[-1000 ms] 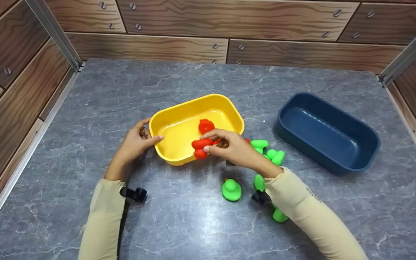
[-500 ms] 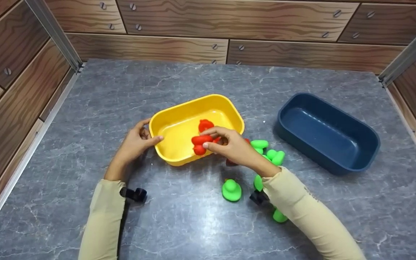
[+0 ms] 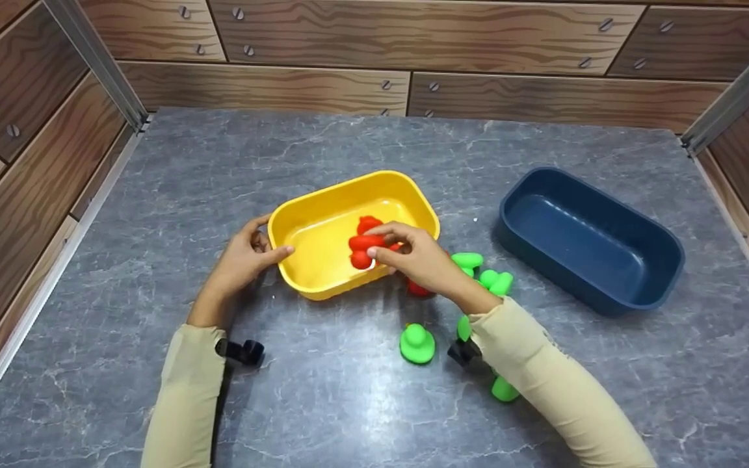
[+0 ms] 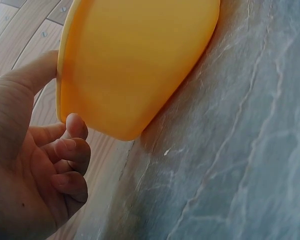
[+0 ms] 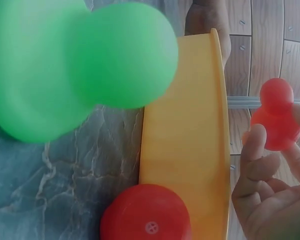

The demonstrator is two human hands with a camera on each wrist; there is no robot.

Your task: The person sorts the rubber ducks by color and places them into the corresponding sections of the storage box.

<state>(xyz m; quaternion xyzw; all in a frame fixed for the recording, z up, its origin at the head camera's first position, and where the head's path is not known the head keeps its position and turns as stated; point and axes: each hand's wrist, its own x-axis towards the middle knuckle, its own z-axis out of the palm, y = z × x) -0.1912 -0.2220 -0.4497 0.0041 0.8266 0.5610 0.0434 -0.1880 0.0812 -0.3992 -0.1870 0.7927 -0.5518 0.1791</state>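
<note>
At the left end of the yellow tub (image 3: pixel 322 224), the rim is gripped by the left hand (image 3: pixel 239 260): the thumb lies over the rim and the fingers (image 4: pixel 70 150) are curled against the outer wall. Above the tub's inside, a red duck (image 3: pixel 363 249) is pinched by the fingertips of the right hand (image 3: pixel 417 260). A second red duck (image 3: pixel 368 224) is seen inside the tub. Just right of the tub, on the grey desk (image 3: pixel 322 396), a third red duck (image 3: pixel 419 288) is located, followed by a cluster of green ducks (image 3: pixel 488 278). Well right of the tub, a dark blue tub (image 3: pixel 586 237) is placed.
</note>
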